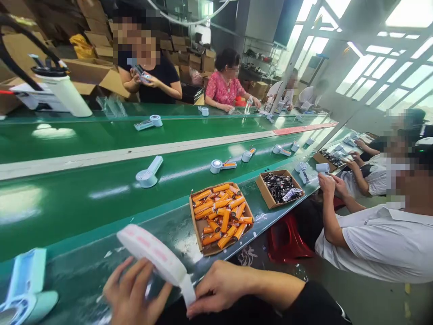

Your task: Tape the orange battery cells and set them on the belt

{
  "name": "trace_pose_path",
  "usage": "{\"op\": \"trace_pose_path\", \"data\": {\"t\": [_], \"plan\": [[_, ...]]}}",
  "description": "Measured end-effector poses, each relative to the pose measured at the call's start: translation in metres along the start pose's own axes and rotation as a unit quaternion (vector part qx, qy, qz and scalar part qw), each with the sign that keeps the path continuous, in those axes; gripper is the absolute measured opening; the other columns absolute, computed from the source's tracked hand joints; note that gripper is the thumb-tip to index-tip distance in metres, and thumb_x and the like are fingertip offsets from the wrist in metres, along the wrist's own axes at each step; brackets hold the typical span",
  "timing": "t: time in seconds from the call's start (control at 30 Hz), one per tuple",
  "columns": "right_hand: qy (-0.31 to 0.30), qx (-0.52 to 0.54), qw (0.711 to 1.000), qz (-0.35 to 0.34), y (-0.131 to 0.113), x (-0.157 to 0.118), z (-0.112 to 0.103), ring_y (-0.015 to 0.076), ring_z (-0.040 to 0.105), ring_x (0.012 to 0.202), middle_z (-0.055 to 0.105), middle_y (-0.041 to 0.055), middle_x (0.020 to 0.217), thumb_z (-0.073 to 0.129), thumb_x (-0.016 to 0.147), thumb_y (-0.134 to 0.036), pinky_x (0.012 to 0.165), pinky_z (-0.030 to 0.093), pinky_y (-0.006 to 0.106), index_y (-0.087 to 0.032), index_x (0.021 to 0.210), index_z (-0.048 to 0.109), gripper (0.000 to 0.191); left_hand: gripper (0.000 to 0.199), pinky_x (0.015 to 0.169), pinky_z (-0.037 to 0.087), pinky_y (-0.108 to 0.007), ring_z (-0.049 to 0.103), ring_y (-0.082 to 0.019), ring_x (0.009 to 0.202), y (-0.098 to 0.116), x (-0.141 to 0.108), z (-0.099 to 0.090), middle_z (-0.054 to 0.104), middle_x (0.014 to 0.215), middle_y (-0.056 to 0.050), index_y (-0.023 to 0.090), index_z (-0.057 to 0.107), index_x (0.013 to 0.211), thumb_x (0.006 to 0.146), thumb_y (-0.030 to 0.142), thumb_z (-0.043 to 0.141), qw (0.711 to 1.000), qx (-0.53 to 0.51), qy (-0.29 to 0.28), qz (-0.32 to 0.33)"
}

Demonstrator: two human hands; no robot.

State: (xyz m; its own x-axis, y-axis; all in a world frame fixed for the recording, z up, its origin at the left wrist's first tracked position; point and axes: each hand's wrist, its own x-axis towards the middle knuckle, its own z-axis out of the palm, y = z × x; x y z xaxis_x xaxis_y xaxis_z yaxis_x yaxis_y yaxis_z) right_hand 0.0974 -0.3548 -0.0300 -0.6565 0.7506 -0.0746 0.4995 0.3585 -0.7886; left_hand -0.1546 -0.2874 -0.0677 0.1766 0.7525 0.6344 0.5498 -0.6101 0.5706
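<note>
A white roll of tape (152, 253) with pink marks is held up near the table edge by my left hand (135, 289), its fingers curled against the roll's underside. My right hand (219, 289) pinches the loose end of the tape, pulled a short way off the roll. Just beyond my hands stands a cardboard box (195, 225) full of orange cylindrical cells (225, 219). A light-blue device (27, 280) with an open handle lies at the lower left.
Farther right is a box (270, 198) of dark small parts. Several light-blue devices (147, 177) lie on the green belt (84, 180). A person in white (368, 234) works at the right; others sit across the belt. A red stool (291, 239) stands below the table.
</note>
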Motion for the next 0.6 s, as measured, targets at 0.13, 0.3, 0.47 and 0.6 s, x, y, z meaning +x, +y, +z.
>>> {"op": "trace_pose_path", "data": {"t": [0.13,0.3,0.47,0.6], "plan": [[-0.055,-0.228,0.970,0.070,-0.007,-0.008,0.002,0.0221,0.077,0.072,0.082,0.0078,0.082,0.066,0.108,-0.049,0.061,0.050,0.026,-0.018,0.097,0.082,0.037,0.070,0.108,0.056,-0.068,0.059,-0.041,0.132,0.014,0.010,0.006,0.063,0.134,-0.008,0.049,0.051,0.149,0.083,0.047,0.074,0.992,0.043,0.004,-0.119],[-0.118,-0.202,0.968,0.091,-0.022,-0.029,-0.042,0.0265,0.078,0.074,0.081,0.0080,0.080,0.070,0.100,-0.069,0.064,0.054,0.031,-0.019,0.114,0.083,0.054,0.050,0.112,0.055,-0.062,0.059,-0.036,0.130,0.001,-0.007,0.019,0.061,0.131,-0.012,0.032,0.051,0.140,0.096,0.047,0.067,0.987,0.096,-0.022,-0.129],[0.171,-0.134,0.975,0.038,-0.016,-0.035,-0.109,0.0201,0.079,0.088,0.084,0.0044,0.099,0.063,0.111,-0.041,0.080,0.058,0.029,-0.024,0.120,0.080,0.026,0.049,0.113,0.049,-0.056,0.058,-0.035,0.131,-0.003,-0.008,0.029,0.064,0.131,-0.014,0.025,0.053,0.142,0.098,0.039,0.067,0.994,0.097,0.005,-0.052],[0.300,-0.231,0.922,0.082,0.006,-0.019,-0.150,0.0281,0.074,0.118,0.081,0.0107,0.123,0.065,0.107,-0.029,0.114,0.053,0.048,-0.021,0.129,0.075,0.025,0.050,0.112,0.047,-0.053,0.058,-0.035,0.129,-0.004,-0.004,0.029,0.065,0.131,-0.015,0.022,0.054,0.144,0.098,0.034,0.067,0.995,0.090,0.010,-0.030]]}}
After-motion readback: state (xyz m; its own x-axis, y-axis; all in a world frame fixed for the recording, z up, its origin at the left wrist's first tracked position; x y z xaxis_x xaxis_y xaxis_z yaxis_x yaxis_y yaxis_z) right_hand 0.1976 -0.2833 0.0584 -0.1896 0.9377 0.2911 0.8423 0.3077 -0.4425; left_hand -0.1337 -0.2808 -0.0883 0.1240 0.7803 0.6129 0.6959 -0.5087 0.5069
